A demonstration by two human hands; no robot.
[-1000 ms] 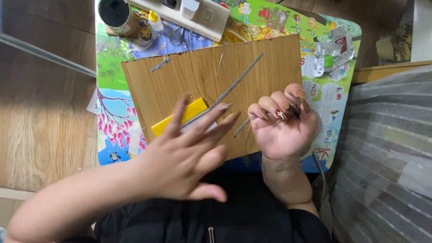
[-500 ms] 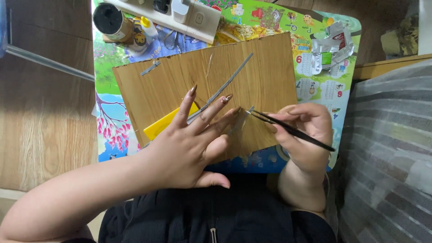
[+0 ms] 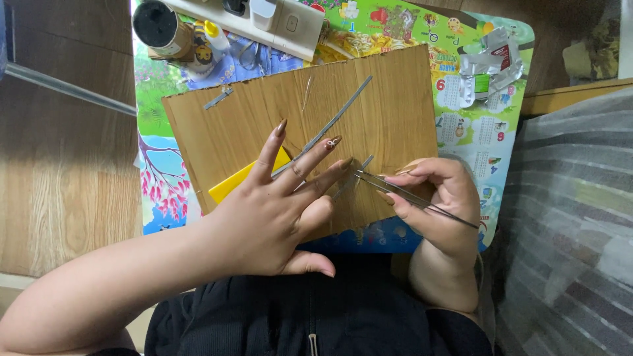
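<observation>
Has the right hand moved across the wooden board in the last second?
Yes. The right hand, gripping tweezers, has dropped from mid-board toward the wooden board's near right corner, tips now pointing at the left hand.

Wooden board (image 3: pixel 250 125): pale brown, visible grain, matt, smooth face, rough chipped upper edge.
Tweezers (image 3: pixel 412 196): thin dark metal, slight sheen, pinched in the right hand (image 3: pixel 438 198).
Long strip (image 3: pixel 336 118): grey, flat, dull metallic look, lying on the board.
Yellow sheet (image 3: pixel 241 179): smooth, matt; paper or plastic, cannot tell.
Tabletop (image 3: pixel 484 148): glossy printed cover, bright colours.
Foil packet (image 3: pixel 491 66): crumpled silver, shiny.
Power strip (image 3: pixel 290 23): white plastic, smooth.
Floor (image 3: pixel 59 178): wood-look planks, satin finish.
Left hand (image 3: pixel 264 211): glossy polished nails.
Black garment (image 3: pixel 297 310): ribbed cloth, matt.
</observation>
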